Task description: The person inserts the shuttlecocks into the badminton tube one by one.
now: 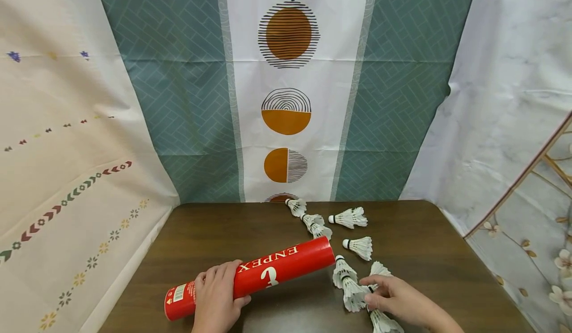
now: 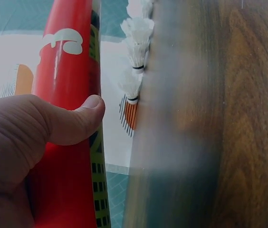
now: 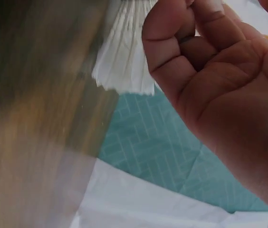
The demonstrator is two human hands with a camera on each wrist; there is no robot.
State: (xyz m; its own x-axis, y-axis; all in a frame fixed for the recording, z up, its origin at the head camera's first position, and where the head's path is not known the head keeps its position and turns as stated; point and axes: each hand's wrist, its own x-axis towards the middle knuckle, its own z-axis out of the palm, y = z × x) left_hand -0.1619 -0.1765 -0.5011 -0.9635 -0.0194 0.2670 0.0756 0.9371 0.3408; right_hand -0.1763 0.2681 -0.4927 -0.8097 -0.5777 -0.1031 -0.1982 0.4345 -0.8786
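Note:
My left hand (image 1: 219, 296) grips a red shuttlecock tube (image 1: 286, 266) round its lower half, thumb along its side in the left wrist view. The tube tilts up to the right, its printed lettering facing up. At the front right, my right hand (image 1: 402, 300) has its thumb and forefinger on either side of the cork end of a white feather shuttlecock (image 1: 380, 269); I cannot tell whether they pinch it. Its fingers (image 3: 172, 52) are curled in the right wrist view, beside a feather skirt (image 3: 127, 52). Another shuttlecock skirt (image 1: 385, 322) sticks out below the thumb.
Nested shuttlecocks (image 1: 350, 288) lie between the tube's raised end and my right hand. A single shuttlecock (image 1: 361, 247) and a nested group (image 1: 350, 218) lie farther back, with a row (image 1: 315, 224) beyond the tube. Cloth hangs round the dark wooden table (image 1: 214, 233).

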